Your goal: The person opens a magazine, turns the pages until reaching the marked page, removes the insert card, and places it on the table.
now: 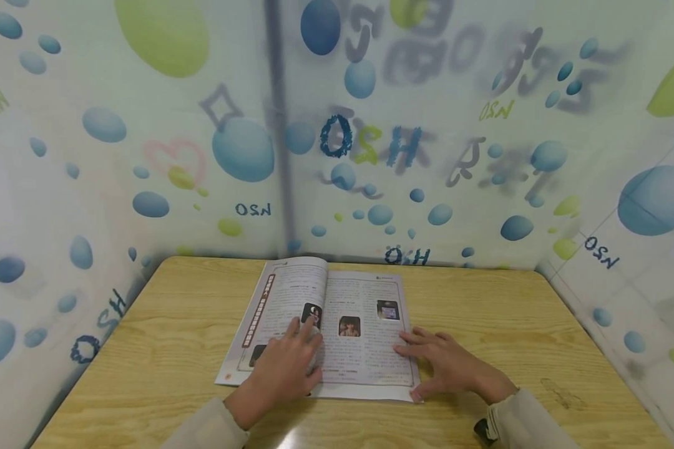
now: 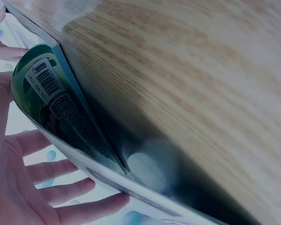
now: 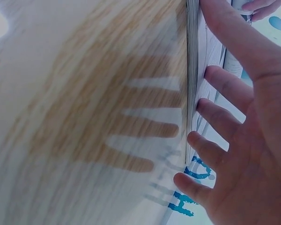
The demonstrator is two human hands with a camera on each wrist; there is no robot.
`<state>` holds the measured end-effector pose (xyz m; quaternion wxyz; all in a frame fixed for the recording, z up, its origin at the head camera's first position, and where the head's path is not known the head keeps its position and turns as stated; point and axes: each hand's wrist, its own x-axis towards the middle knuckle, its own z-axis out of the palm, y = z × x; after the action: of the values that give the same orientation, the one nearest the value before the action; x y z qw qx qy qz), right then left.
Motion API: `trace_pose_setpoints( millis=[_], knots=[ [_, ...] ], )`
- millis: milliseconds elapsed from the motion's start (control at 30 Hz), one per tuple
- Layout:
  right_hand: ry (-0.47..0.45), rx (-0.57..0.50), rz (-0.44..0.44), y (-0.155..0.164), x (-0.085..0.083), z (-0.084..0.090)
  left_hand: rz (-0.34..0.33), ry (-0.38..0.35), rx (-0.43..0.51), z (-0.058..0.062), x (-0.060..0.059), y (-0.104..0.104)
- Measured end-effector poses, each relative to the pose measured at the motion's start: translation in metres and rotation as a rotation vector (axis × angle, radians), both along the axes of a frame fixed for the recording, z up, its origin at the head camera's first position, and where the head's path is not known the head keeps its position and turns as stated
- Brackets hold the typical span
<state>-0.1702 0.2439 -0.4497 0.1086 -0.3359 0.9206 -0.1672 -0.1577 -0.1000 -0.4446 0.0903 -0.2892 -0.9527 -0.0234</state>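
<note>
we see the worktop point(image 1: 483, 305) across the lower frame; at lower centre the open magazine point(image 1: 337, 358) runs longer left to right. our left hand point(image 1: 286, 368), fingers loosely spread, touches it beside the spine, nearer its middle; the right hand point(image 1: 446, 363), likewise spread, touches its right edge. neither grips anything.

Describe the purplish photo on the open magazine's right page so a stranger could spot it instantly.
On the wooden table lies an open magazine, its right edge touched by the right hand. Beyond that hand's fingers, on the right page, is the purplish photo. It sits higher and nearer the outer edge than the brownish photo.
</note>
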Motion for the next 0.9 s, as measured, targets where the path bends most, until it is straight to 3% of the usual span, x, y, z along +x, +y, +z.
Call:
trace_pose_setpoints(
  millis=[267, 900],
  knots=[
    [-0.024, 0.008, -0.016, -0.0004, 0.0002, 0.0026, -0.003, 0.048, -0.029, -0.0018, -0.0017, 0.0015],
    [-0.027, 0.000, -0.028, -0.0035, -0.0010, 0.0034, 0.019, 0.048, -0.033, -0.0010, -0.0001, 0.0072]
  ],
)
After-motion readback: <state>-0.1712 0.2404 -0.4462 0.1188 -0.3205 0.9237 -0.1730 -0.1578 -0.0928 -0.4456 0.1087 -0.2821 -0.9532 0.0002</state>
